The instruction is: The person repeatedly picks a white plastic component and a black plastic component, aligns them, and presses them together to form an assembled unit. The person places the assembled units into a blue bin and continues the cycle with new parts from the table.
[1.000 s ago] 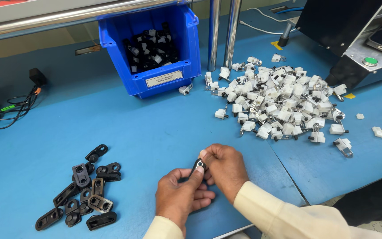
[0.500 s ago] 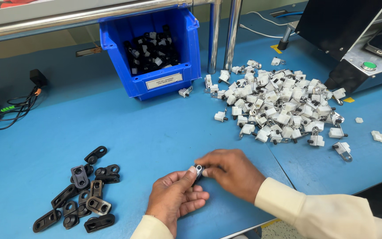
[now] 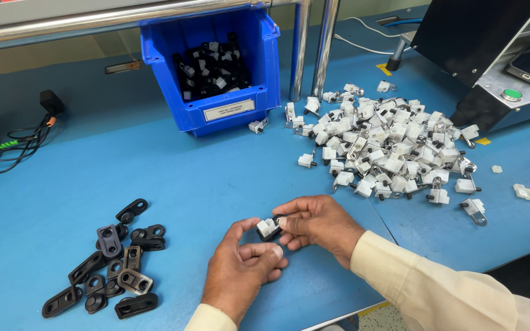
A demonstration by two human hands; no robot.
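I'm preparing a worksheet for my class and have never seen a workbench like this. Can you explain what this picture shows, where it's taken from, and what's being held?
The picture comes from a camera worn on a person's head, looking down at their own hands. The left hand and right hand together hold one small white and black part. On the blue table lie a pile of white parts to the right, some black flat pieces to the left, and a blue bin of mixed parts behind. A dark machine stands at the far right.

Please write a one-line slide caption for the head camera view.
Both hands, left hand and right hand, pinch a small white-and-black part above a blue table.
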